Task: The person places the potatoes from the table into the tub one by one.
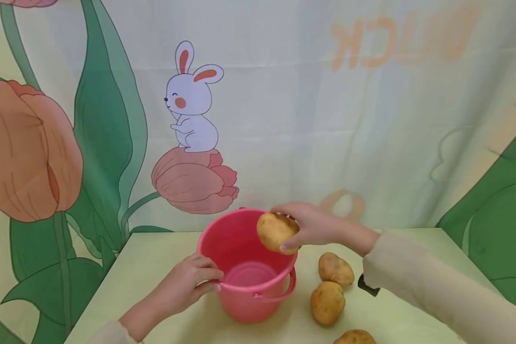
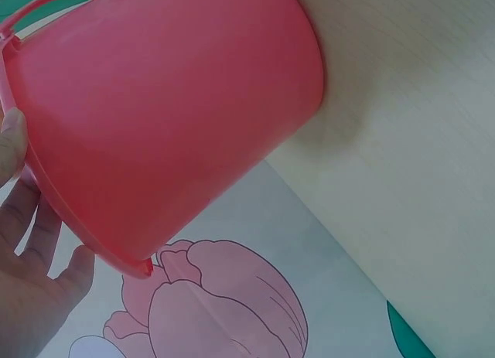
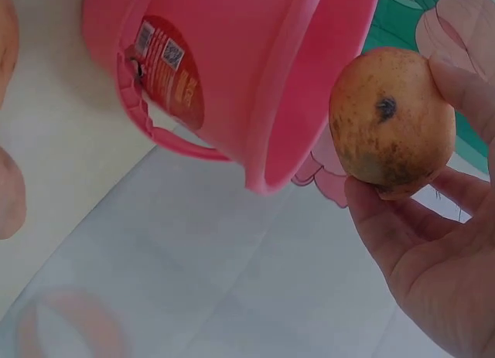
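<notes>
A pink bucket [image 1: 249,306] stands upright on the table, its inner bottom showing in the head view. My left hand [image 1: 189,282] grips the near left part of its rim, thumb and fingers on either side, as the left wrist view also shows. In my right hand [image 1: 314,223] is a potato [image 1: 275,231], held between thumb and fingers over the bucket's right rim. The right wrist view shows a dark spot on this potato [image 3: 394,118], apart from the bucket. The bucket's handle [image 1: 290,286] hangs down on the right side.
Two potatoes lie close together right of the bucket, the farther potato [image 1: 335,269] behind the nearer potato [image 1: 327,303]. Another potato [image 1: 355,337] is cut off by the bottom edge. A printed curtain [image 1: 275,119] hangs behind the pale table [image 1: 155,253].
</notes>
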Motion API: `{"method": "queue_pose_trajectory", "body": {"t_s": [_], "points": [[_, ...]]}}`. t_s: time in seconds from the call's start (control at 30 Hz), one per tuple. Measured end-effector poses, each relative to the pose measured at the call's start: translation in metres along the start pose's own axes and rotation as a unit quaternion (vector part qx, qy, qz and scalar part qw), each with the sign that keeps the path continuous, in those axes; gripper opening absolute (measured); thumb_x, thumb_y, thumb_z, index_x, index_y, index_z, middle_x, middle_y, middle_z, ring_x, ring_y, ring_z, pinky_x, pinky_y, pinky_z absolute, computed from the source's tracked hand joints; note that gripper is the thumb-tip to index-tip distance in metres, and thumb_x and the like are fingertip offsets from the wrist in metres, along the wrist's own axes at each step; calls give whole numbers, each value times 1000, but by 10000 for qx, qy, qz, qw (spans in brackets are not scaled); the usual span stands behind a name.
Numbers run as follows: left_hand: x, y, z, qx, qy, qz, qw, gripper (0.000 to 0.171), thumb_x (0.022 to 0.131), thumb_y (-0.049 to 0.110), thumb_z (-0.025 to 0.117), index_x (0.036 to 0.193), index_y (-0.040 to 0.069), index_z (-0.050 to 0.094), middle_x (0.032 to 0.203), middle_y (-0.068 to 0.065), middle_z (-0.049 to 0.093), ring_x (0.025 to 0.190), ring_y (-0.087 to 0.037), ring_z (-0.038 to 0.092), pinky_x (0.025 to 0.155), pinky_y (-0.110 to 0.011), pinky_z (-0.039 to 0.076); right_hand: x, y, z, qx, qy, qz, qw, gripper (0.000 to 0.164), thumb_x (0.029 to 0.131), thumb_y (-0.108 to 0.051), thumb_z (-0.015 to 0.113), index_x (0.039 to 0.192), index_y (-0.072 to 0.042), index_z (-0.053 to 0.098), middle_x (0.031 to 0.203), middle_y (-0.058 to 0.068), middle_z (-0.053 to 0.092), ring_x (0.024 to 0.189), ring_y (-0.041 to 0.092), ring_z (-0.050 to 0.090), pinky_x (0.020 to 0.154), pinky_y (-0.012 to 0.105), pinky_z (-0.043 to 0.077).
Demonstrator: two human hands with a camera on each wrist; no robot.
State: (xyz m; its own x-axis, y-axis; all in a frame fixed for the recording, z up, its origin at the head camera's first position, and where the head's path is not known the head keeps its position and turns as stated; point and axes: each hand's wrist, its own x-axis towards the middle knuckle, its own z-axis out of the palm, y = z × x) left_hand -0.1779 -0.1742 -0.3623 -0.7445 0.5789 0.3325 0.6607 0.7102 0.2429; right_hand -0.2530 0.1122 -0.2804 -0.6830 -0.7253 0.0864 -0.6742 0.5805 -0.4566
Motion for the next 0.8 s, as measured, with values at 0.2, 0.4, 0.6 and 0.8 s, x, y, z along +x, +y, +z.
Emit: {"method": "queue_pose_trajectory", "body": {"t_s": [0.2,0.4,0.6,0.8], "points": [[0,0,-1,-26,-35,-55,10000,18,72,22,71,90,21,69,87,9,61,87,-7,51,70,-21,50,16,-13,9,-89,-256,149,9995,66,69,-25,74,126,-10,45,117,1,52,105,17,47,77,28,49],[1,0,0,-43,-37,-60,10000,19,72,22,71,90,21,69,87,9,61,87,-7,51,71,-22,50,30,-22,19,-274,-663,350,9968,69,68,-25,74,129,-13,43,120,-1,51,105,14,46,76,26,50],[2,0,0,-24,38,-26,10000,19,72,22,72,90,21,69,87,9,61,88,-7,51,72,-23,50,43,-22,33,-461,-1105,555,9912,73,65,-25,77,128,-15,43,121,-2,49,107,15,44,74,26,50],[3,0,0,-31,5,-99,9999,19,72,22,71,90,21,69,87,9,61,88,-7,50,73,-23,50,51,-22,51,-591,-1402,668,9861,71,64,-25,78,126,-18,45,117,-3,51,107,15,44,72,24,50]]}}
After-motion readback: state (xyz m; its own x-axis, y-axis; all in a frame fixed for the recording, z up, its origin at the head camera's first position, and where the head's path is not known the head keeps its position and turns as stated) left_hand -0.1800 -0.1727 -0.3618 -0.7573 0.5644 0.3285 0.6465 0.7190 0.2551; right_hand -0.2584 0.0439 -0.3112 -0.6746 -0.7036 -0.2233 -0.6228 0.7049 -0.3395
